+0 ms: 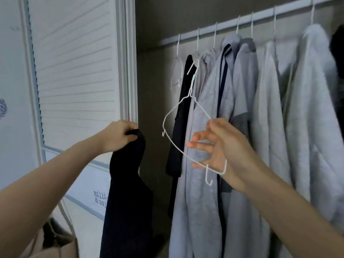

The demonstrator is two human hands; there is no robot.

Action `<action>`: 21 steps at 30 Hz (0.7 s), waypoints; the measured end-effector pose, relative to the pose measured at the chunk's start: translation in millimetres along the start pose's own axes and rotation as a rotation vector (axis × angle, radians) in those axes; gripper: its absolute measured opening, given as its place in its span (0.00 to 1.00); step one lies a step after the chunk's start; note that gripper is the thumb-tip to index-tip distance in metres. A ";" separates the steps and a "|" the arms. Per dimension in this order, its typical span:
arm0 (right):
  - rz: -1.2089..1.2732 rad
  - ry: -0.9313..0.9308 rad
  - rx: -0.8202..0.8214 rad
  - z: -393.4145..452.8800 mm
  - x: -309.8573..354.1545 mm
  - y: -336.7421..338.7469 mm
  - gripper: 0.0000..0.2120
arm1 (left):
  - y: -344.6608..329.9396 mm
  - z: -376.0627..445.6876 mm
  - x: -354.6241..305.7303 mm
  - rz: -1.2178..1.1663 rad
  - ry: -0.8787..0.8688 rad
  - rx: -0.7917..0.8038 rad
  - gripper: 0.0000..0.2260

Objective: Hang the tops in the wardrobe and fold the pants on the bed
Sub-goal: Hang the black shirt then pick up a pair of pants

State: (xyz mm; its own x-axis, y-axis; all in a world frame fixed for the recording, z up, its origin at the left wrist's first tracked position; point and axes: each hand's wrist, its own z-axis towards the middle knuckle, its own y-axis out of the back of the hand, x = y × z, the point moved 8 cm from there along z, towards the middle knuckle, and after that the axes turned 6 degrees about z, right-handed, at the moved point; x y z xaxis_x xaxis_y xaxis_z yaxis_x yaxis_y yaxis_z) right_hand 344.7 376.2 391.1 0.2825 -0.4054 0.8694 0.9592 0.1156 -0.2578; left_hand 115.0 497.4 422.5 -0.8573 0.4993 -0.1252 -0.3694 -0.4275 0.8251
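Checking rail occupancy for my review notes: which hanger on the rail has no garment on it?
The leftmost hanger on the rail, bare white wire beside the hung black top; every other rail hanger carries clothing.

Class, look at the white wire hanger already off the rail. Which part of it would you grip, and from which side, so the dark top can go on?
Probably grip the hanger at its neck, just below the hook, coming from the right. The right hand now holds its lower right shoulder, which tilts it. A neck grip leaves both shoulders free for the dark top that the left hand grips.
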 end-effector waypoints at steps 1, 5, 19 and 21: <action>0.054 -0.057 0.033 -12.9 -8.4 5.0 0.10 | -10.7 -3.9 0.3 0.084 -0.010 0.034 0.05; 0.122 -0.272 0.141 -50.1 -38.1 30.3 0.08 | -53.1 -26.6 13.5 0.241 0.046 0.146 0.07; 0.150 -0.400 0.500 -139.7 -60.0 90.6 0.09 | -106.3 -108.4 39.0 0.224 0.325 0.166 0.10; 0.128 -0.376 0.476 -145.5 -70.3 90.1 0.09 | -107.2 -108.2 17.4 0.206 0.278 0.200 0.09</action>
State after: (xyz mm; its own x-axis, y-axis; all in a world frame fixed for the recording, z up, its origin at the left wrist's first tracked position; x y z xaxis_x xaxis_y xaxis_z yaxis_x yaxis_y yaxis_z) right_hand 410.6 283.2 245.4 0.2944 -0.0238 0.9554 0.7896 0.5692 -0.2291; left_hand 100.9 470.4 272.3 -0.9806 0.1839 -0.0679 -0.1265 -0.3288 0.9359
